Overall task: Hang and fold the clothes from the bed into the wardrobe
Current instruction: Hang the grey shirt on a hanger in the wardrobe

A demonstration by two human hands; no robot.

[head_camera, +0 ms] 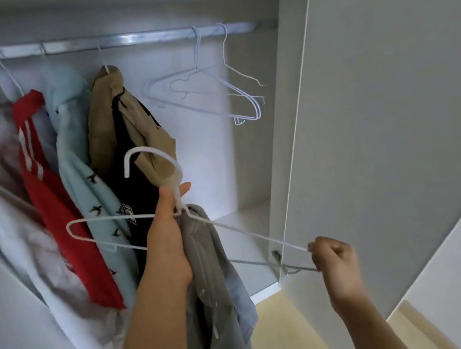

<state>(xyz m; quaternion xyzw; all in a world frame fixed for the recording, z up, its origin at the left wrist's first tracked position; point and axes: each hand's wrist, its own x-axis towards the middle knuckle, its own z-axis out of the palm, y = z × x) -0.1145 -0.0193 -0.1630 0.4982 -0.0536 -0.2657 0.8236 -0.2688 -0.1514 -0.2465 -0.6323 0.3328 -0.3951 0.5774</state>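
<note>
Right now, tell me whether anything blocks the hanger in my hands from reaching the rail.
Nothing visible does. The hanger and the grey garment sit below a bare stretch of rail, between the tan garment and the empty hangers. The path up looks open.

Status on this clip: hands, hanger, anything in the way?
Left hand grips hanger neck and grey garment. Right hand pinches hanger's far end. Hanger off the rail. Empty hangers occupy the free rail space.
</note>
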